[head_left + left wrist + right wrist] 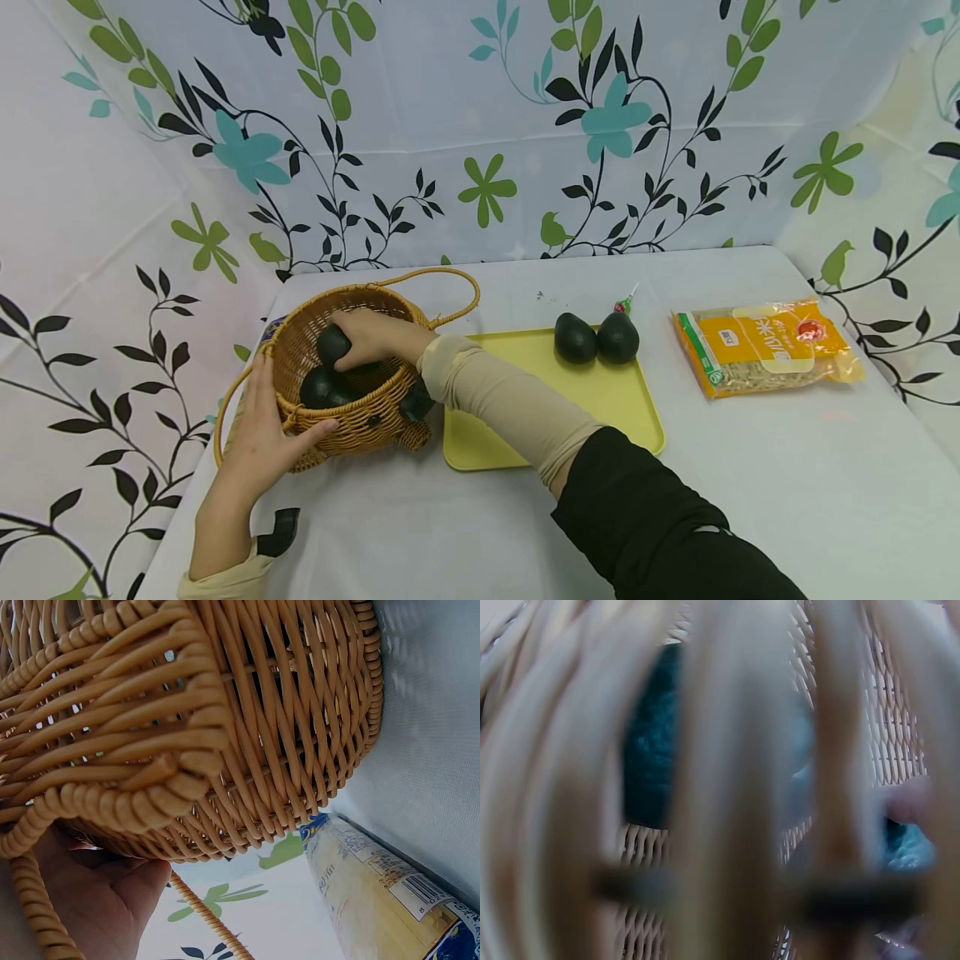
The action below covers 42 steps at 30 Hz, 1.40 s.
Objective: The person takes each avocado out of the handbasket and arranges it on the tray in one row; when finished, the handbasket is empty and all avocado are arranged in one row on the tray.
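A brown wicker basket (375, 421) stands at the left of the table. My right hand (371, 333) reaches inside and grips a dark avocado (332, 343). Below that lies another dark avocado (324, 389) in the basket. Against the basket's left and front side rests my left hand (258, 442), its fingers straight and thumb spread. In the left wrist view, part of the left hand (105, 900) touches the wicker beside a handle. Blurred basket strands cover most of the right wrist view, with dark avocado skin (651, 742) behind them.
Two more avocados (576, 338) sit together on a yellow tray (480, 450), right of the basket. A wrapped lollipop (623, 305) lies behind them. At the right is an orange food packet (772, 346). Another clear-and-blue packet (375, 877) lies beside the basket.
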### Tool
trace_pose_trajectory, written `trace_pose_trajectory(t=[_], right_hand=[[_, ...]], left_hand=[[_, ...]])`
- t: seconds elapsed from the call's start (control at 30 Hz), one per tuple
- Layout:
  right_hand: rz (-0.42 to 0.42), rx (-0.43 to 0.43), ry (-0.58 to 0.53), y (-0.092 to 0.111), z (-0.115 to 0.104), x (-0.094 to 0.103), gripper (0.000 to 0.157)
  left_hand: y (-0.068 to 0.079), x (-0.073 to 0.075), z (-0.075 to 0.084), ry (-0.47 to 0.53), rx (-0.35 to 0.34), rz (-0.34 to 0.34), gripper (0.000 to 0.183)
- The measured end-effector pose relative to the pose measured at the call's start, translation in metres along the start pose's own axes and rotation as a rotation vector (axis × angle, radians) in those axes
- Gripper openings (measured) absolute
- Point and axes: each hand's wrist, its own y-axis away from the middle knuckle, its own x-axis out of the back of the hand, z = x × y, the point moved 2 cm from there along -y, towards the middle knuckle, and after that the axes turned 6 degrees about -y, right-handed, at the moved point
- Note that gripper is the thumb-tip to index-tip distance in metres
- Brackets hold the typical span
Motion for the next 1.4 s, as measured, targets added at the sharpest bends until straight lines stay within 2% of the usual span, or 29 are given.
trace_pose_trajectory(t=[0.3,0.67,0.87,1.1,1.23,1.4], right_hand=[[0.102,0.059,-0.118,0.005,-0.002,0.008,0.071],[0.252,0.103,-0.228,0.021,0.0,0.036,0.072],[0.298,0.13,-0.251,0.046,0.011,0.062,0.073],[0.416,0.168,-0.235,0.087,0.034,0.094,0.074],[0.46,0.179,-0.208,0.105,0.043,0.105,0.073],[0.47,0.172,-0.206,0.12,0.052,0.111,0.074]], left_hand=[[0.001,0.001,0.0,-0.011,-0.005,0.006,0.118],[0.001,0.002,0.0,-0.008,0.004,0.004,0.117],[0.002,0.002,0.001,-0.013,0.019,-0.004,0.118],[0.003,0.002,0.001,-0.013,0.016,0.001,0.118],[0.003,0.002,0.0,-0.011,0.019,-0.002,0.117],[0.002,0.001,-0.001,-0.007,0.015,-0.002,0.117]])
